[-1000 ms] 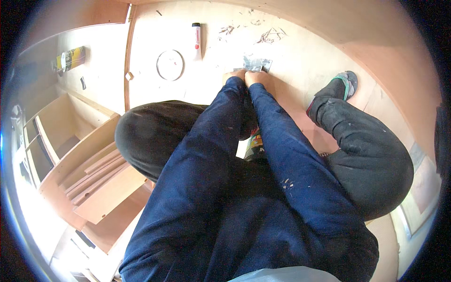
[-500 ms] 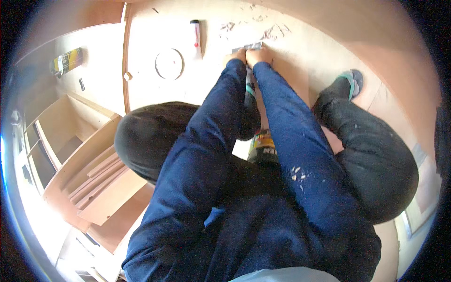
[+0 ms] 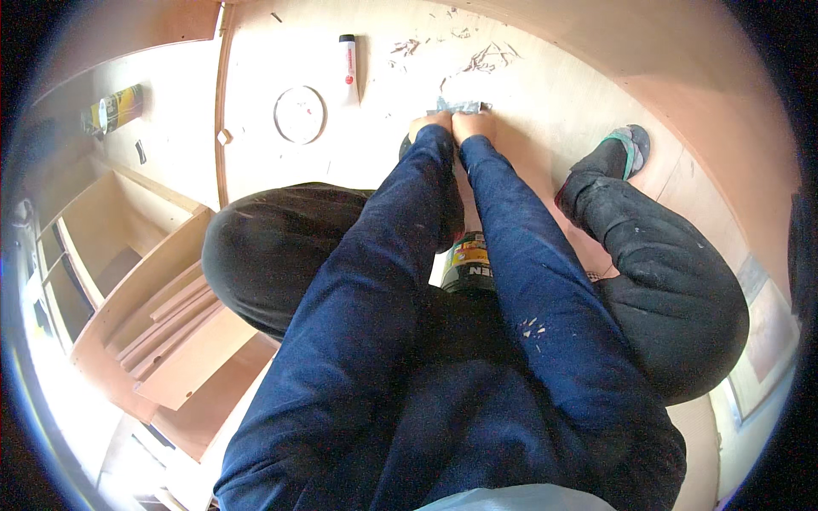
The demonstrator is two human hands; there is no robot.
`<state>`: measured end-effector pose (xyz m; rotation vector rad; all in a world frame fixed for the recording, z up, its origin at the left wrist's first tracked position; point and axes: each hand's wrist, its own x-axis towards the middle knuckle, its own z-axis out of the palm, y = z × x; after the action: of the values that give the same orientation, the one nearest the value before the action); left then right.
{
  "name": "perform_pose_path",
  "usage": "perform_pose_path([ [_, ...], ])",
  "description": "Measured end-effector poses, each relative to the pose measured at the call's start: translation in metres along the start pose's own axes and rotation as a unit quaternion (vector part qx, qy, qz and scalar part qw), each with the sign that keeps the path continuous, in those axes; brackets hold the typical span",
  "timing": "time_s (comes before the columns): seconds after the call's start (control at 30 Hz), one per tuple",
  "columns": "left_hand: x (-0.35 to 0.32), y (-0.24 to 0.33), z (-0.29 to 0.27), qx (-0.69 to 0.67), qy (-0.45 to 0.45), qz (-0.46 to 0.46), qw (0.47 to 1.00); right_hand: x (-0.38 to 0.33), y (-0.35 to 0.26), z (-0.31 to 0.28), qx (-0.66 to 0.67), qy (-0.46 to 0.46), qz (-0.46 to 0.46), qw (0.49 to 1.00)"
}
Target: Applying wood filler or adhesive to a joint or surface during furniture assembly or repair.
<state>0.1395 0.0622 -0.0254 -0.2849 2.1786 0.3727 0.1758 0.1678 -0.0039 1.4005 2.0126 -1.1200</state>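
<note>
Out in front of me, close together, my left hand (image 3: 430, 124) and my right hand (image 3: 474, 126) are closed on a wide, flat grey-silver piece (image 3: 458, 106). Its kind is not clear; the far edge shows beyond my knuckles, and my hands cover the rest. It is low over the pale wooden floor (image 3: 388, 136). Beyond it lie thin dark shavings or scraps (image 3: 492, 57). To the left of my hands are a white tube (image 3: 350, 68) with a black cap and a round white lid or dish (image 3: 300, 115).
A yellow-and-black can (image 3: 119, 108) lies on its side at the far left. Wooden boxes with strips (image 3: 175, 328) stand at my left. Between my legs is a dark-labelled tin (image 3: 469, 260). My right foot wears a green-strapped sandal (image 3: 632, 152). A curved wooden panel (image 3: 682, 81) bounds the right.
Both hands and the grey piece have come back toward me, leaving more of the dark scraps in sight. My view has shifted slightly.
</note>
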Motion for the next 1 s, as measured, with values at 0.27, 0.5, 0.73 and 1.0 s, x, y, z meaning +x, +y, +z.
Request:
perform_pose_path([
  [0.27, 0.019, 0.015, -0.006, -0.024, -0.025, -0.046, 0.998, -0.014, -0.037, -0.021, -0.017, -0.018, -0.043, 0.999],
  [0.5, 0.008, 0.016, 0.0, 0.181, -0.039, 0.136, 0.973, -0.015, -0.013, -0.03, 0.028, -0.075, -0.077, 0.994],
  [0.73, -0.016, 0.017, 0.016, 0.147, -0.029, 0.072, 0.986, 0.031, 0.037, 0.016, -0.052, 0.012, -0.059, 0.997],
  [1.0, -0.029, 0.042, -0.003, 0.156, -0.007, 0.079, 0.985, 0.005, -0.018, -0.032, -0.025, -0.009, -0.097, 0.995],
])
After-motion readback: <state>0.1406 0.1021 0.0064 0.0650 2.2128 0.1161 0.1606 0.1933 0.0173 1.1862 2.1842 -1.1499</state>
